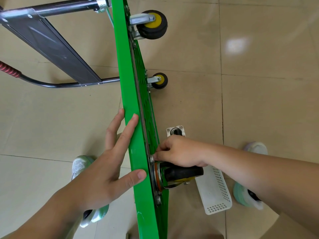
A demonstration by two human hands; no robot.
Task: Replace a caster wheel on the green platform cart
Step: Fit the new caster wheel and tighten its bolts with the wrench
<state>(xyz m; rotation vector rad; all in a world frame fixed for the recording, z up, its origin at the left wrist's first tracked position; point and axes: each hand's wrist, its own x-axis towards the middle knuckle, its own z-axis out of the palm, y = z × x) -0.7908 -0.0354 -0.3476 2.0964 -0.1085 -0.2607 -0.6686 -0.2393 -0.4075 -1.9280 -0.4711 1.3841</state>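
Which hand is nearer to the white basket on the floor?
Right. The right hand pinches at the caster wheel just beside the white basket; the left hand presses the green platform on its opposite side.

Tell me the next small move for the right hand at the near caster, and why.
Probably turn the fastener at the plate corner of the near caster by fingertip. The right hand pinches there, the left hand lies flat on the upended green platform, steadying it, and a loose caster lies on the floor beyond. Tighter or looser, I cannot tell.
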